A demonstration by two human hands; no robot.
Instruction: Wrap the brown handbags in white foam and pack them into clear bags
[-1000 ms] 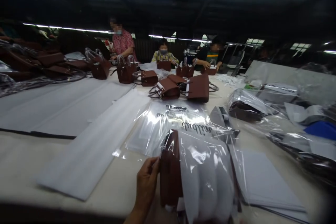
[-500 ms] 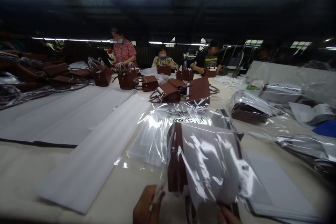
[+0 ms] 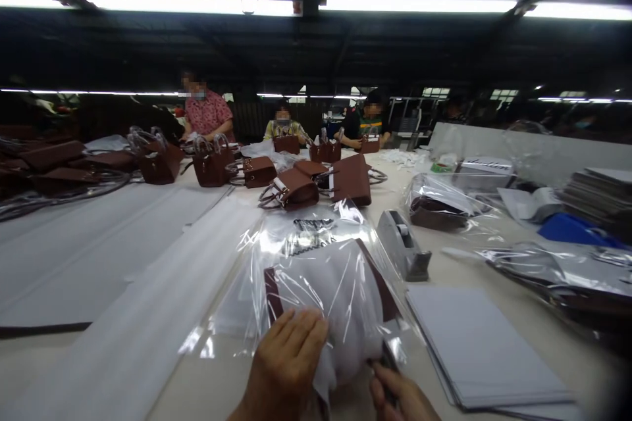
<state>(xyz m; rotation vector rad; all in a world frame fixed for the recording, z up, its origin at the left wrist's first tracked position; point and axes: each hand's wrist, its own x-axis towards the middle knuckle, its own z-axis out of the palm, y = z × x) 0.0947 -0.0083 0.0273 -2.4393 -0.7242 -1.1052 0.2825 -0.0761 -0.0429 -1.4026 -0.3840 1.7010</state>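
A brown handbag (image 3: pixel 388 299) wrapped in white sheeting lies partly inside a clear plastic bag (image 3: pixel 237 306) in front of me. My left hand (image 3: pixel 291 358) rests on the near left of the wrapped handbag, fingers stretched out and lying flat. At its near right corner, my right hand (image 3: pixel 399 393) has thumb and fingers closed on the handbag's edge, beside a dark strap. Whether the plastic is also pinched there, I cannot tell. Dark lettering shows on the far part of the clear plastic.
A grey tape dispenser (image 3: pixel 403 247) stands right of the handbag, with a stack of white sheets (image 3: pixel 488 342) nearer. White foam sheeting (image 3: pixel 148 302) covers the left. Brown handbags (image 3: pixel 212 164) stand further back, and several people work behind them. Plastic-wrapped bags (image 3: pixel 439 204) lie at right.
My left hand has moved from the table onto the wrapped handbag. The handbag has been laid lower and further into the clear plastic. The view has turned right, uncovering the tape dispenser.
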